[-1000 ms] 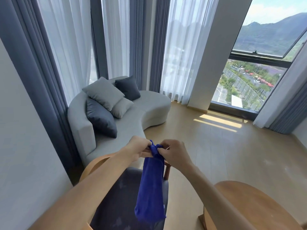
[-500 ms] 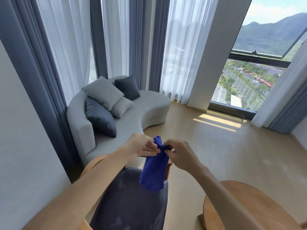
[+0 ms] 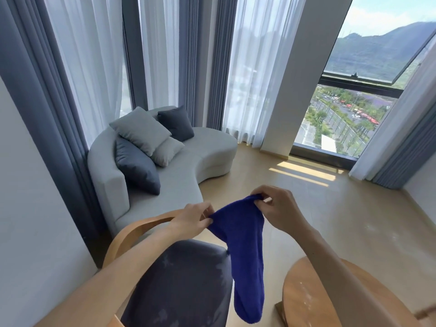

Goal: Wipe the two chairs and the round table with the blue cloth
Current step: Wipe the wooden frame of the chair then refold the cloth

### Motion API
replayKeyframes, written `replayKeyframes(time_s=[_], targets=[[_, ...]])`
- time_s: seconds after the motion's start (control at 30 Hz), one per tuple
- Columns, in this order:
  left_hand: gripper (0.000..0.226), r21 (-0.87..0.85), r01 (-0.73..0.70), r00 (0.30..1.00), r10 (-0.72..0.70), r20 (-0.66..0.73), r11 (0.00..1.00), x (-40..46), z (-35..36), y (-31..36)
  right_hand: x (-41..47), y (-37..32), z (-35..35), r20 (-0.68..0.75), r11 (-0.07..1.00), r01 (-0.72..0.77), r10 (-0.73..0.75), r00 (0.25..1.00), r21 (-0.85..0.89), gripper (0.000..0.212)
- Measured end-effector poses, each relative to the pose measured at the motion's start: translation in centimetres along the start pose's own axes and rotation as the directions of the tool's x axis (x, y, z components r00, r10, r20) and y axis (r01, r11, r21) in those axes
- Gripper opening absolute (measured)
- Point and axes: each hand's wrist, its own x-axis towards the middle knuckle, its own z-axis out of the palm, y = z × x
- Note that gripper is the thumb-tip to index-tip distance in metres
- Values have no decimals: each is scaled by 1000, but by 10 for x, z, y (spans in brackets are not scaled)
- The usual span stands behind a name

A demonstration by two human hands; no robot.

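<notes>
From the head camera we saw a pale wood floor (image 3: 295, 208) with a sunlit patch below the tall window (image 3: 368, 95), which grey and sheer white curtains (image 3: 99, 55) framed. A curved light-grey sofa (image 3: 188, 171) carried grey cushions. Our left hand (image 3: 192, 219) and right hand (image 3: 279, 210) each pinched the top edge of the fuzzy blue cloth (image 3: 243, 256), which hung above the dark-cushioned wooden chair (image 3: 179, 286). The round wooden table (image 3: 313, 300) stood just right of the chair.

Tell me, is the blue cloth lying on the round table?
No, the blue cloth hangs in the air, pinched by the left hand and right hand, beside the round table.
</notes>
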Motion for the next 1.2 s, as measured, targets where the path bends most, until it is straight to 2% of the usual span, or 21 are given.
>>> replayKeyframes(time_s=[0.13, 0.23, 0.37, 0.57, 0.87, 1.0, 1.2], targets=[[20, 42, -132, 984, 136, -115, 990, 11, -24, 5, -8, 20, -7, -28, 994, -102, 101, 994, -37, 23], [20, 99, -178, 976, 188, -108, 979, 20, -35, 9, -11, 25, -2, -18, 992, -118, 117, 993, -41, 20], [26, 164, -170, 981, 182, -65, 972, 23, -45, 11, -9, 25, 3, -20, 995, -99, 99, 995, -26, 22], [21, 156, -133, 988, 144, -63, 979, 19, -54, 12, 0, 24, 7, -58, 998, -61, 62, 996, 11, 32], [17, 56, -100, 990, 105, -98, 993, 12, -48, 8, -1, 30, 18, -14, 987, -156, 157, 988, 47, 20], [15, 71, -48, 992, 56, -113, 996, 14, -50, 6, -4, 34, 19, 5, 987, -162, 162, 987, 19, 19], [13, 73, -20, 994, 28, -109, 997, 16, -49, 4, -5, 36, 21, 32, 981, -183, 181, 983, 66, 20]])
